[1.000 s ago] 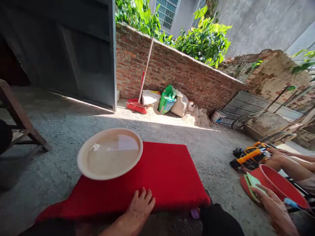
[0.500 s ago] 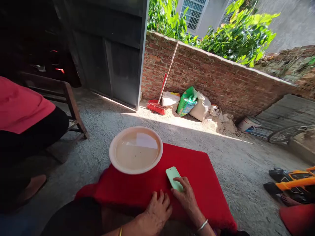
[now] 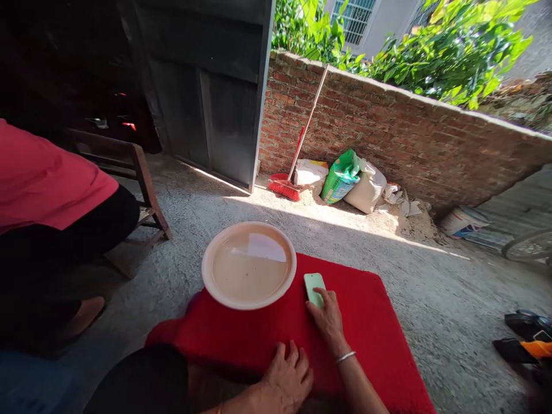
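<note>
A light-green phone [image 3: 314, 283] lies on the red cloth of the table [image 3: 357, 310], to the right of the basin. My right hand [image 3: 330, 319], with a silver bangle at its wrist, grips the phone's near part, thumb at the left edge and fingers over the top. My left hand [image 3: 288, 374] rests palm down on the cloth near the table's front edge, fingers stretched out and holding nothing. A pale pink basin [image 3: 207, 270] of water stands at the table's far left corner, apart from both hands.
A seated person in a red top [image 3: 56, 178] is at left by a wooden chair [image 3: 144, 178]. Beyond are a dark metal door [image 3: 224, 115], a brick wall [image 3: 388, 121], a red broom [image 3: 287, 190] and sacks [image 3: 366, 187]. Black-and-orange items [image 3: 535, 348] show at far right.
The phone has slid away from me across the cloth, with my right hand moving along with it. My left hand stays on the cloth. The view has shifted slightly right.
</note>
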`<control>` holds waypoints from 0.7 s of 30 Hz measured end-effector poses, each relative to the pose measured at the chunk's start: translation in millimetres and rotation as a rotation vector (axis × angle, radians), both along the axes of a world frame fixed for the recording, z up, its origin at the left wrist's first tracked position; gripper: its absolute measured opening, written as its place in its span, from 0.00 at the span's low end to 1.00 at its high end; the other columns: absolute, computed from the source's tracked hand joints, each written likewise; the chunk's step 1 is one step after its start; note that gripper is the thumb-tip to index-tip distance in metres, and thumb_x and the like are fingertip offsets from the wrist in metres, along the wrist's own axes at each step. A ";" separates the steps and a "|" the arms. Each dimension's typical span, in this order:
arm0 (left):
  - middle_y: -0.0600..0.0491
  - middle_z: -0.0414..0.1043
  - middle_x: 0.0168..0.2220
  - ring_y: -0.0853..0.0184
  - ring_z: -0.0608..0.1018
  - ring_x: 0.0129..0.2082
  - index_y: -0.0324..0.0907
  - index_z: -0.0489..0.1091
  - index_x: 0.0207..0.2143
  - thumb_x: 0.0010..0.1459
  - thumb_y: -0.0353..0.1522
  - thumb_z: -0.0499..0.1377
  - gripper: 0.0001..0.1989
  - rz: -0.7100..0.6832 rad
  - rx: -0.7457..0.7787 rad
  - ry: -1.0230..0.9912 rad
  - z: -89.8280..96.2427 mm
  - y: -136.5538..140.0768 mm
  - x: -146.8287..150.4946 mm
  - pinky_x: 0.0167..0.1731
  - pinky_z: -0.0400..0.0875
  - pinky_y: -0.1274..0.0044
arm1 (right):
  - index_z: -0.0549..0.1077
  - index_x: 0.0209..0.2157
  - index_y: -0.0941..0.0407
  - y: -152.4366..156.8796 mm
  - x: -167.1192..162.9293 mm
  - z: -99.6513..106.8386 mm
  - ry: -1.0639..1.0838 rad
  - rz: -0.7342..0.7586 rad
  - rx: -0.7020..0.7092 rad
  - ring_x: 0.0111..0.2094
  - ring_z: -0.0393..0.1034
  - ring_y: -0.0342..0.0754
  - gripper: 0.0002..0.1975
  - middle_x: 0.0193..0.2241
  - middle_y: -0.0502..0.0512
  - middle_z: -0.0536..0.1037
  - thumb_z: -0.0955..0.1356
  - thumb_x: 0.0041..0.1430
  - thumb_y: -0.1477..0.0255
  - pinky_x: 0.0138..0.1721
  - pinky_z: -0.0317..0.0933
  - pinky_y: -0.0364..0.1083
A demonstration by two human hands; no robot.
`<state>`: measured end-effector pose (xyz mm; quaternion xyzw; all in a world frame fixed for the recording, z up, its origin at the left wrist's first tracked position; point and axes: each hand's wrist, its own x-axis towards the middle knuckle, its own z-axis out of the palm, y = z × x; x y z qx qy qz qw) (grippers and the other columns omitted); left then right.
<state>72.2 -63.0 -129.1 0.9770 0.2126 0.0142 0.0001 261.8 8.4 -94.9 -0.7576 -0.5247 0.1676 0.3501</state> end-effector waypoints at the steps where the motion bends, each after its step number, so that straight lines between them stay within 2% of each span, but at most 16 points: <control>1: 0.38 0.72 0.55 0.46 0.73 0.54 0.47 0.71 0.58 0.70 0.37 0.45 0.21 -0.007 -0.003 0.001 0.3 1.7 -0.5 0.44 0.64 0.55 | 0.79 0.40 0.51 3.9 -7.2 -1.4 0.036 0.149 0.018 0.39 0.70 0.53 0.20 0.37 0.55 0.72 0.69 0.46 0.57 0.42 0.64 0.50; 2: 0.39 0.73 0.55 0.47 0.73 0.53 0.48 0.71 0.58 0.71 0.37 0.45 0.21 -0.015 -0.005 -0.002 0.0 3.2 -0.9 0.43 0.65 0.56 | 0.79 0.40 0.51 7.1 -5.2 0.0 0.065 0.233 0.030 0.38 0.70 0.52 0.20 0.37 0.54 0.73 0.68 0.47 0.57 0.41 0.64 0.49; 3: 0.39 0.73 0.54 0.48 0.74 0.52 0.48 0.72 0.57 0.71 0.37 0.45 0.21 -0.025 -0.005 -0.009 -1.0 4.4 -1.2 0.43 0.65 0.57 | 0.79 0.39 0.51 9.3 5.8 4.1 0.076 0.210 0.030 0.38 0.70 0.51 0.20 0.37 0.54 0.74 0.69 0.46 0.56 0.41 0.64 0.48; 5: 0.40 0.74 0.54 0.49 0.75 0.51 0.49 0.72 0.57 0.71 0.37 0.46 0.20 -0.036 0.009 -0.026 -4.9 5.8 -1.2 0.42 0.65 0.59 | 0.79 0.40 0.52 11.0 50.0 18.5 0.042 -0.066 0.009 0.39 0.70 0.53 0.23 0.36 0.54 0.75 0.70 0.43 0.55 0.41 0.64 0.49; 6: 0.41 0.75 0.53 0.50 0.75 0.50 0.49 0.73 0.56 0.70 0.36 0.46 0.20 -0.039 0.022 -0.032 -7.7 6.0 -0.9 0.42 0.65 0.60 | 0.79 0.40 0.53 10.4 78.5 27.5 0.009 -0.292 -0.026 0.39 0.70 0.55 0.24 0.35 0.55 0.75 0.71 0.42 0.54 0.41 0.65 0.50; 8: 0.43 0.76 0.51 0.52 0.76 0.49 0.51 0.73 0.55 0.70 0.35 0.47 0.19 -0.036 0.050 -0.038 -13.8 5.8 0.3 0.42 0.64 0.61 | 0.78 0.44 0.57 8.0 133.6 45.1 -0.027 -0.556 -0.085 0.40 0.70 0.60 0.28 0.34 0.60 0.76 0.69 0.45 0.54 0.40 0.64 0.55; 10: 0.45 0.77 0.50 0.53 0.76 0.48 0.52 0.74 0.54 0.69 0.35 0.49 0.18 -0.033 0.072 -0.046 -19.2 5.4 1.6 0.42 0.64 0.62 | 0.76 0.47 0.61 7.0 168.8 56.2 -0.045 -0.702 -0.143 0.41 0.69 0.66 0.30 0.34 0.67 0.75 0.66 0.48 0.56 0.39 0.63 0.59; 11: 0.45 0.77 0.50 0.53 0.76 0.47 0.52 0.75 0.53 0.69 0.35 0.50 0.17 -0.033 0.081 -0.053 -21.0 5.3 2.0 0.41 0.64 0.63 | 0.75 0.48 0.62 8.3 174.6 57.4 -0.051 -0.740 -0.167 0.41 0.68 0.68 0.31 0.35 0.69 0.75 0.66 0.48 0.56 0.38 0.62 0.61; 12: 0.46 0.77 0.49 0.54 0.76 0.47 0.53 0.75 0.53 0.68 0.34 0.51 0.17 -0.033 0.090 -0.060 -22.0 5.4 2.2 0.41 0.64 0.63 | 0.74 0.49 0.63 11.1 171.9 55.2 -0.055 -0.749 -0.185 0.41 0.68 0.70 0.31 0.35 0.70 0.74 0.66 0.48 0.56 0.38 0.62 0.62; 14: 0.46 0.77 0.50 0.54 0.77 0.47 0.52 0.75 0.53 0.69 0.35 0.51 0.17 -0.045 0.096 -0.067 -21.3 5.9 1.7 0.40 0.64 0.63 | 0.75 0.48 0.62 20.7 144.6 41.8 -0.056 -0.661 -0.185 0.41 0.69 0.68 0.31 0.37 0.69 0.74 0.67 0.47 0.57 0.39 0.63 0.61; 18: 0.45 0.77 0.51 0.54 0.77 0.48 0.52 0.74 0.53 0.70 0.35 0.49 0.17 -0.041 0.042 -0.045 -12.5 7.5 -1.3 0.40 0.66 0.63 | 0.80 0.40 0.50 44.6 65.3 7.3 -0.021 -0.268 -0.102 0.39 0.72 0.55 0.24 0.38 0.55 0.75 0.73 0.38 0.57 0.41 0.65 0.50; 20: 0.46 0.77 0.52 0.54 0.77 0.49 0.51 0.73 0.55 0.70 0.35 0.49 0.17 -0.035 0.017 -0.045 -7.8 8.3 -3.4 0.41 0.67 0.64 | 0.80 0.38 0.48 51.7 54.6 4.6 -0.007 -0.188 -0.084 0.39 0.72 0.52 0.24 0.38 0.52 0.76 0.74 0.35 0.57 0.42 0.65 0.47; 21: 0.46 0.77 0.52 0.54 0.77 0.50 0.51 0.72 0.55 0.70 0.35 0.49 0.17 -0.039 0.012 -0.052 -6.1 8.6 -4.5 0.41 0.67 0.65 | 0.80 0.39 0.49 53.0 61.2 8.5 -0.009 -0.205 -0.085 0.40 0.72 0.53 0.24 0.39 0.52 0.76 0.74 0.37 0.56 0.42 0.65 0.47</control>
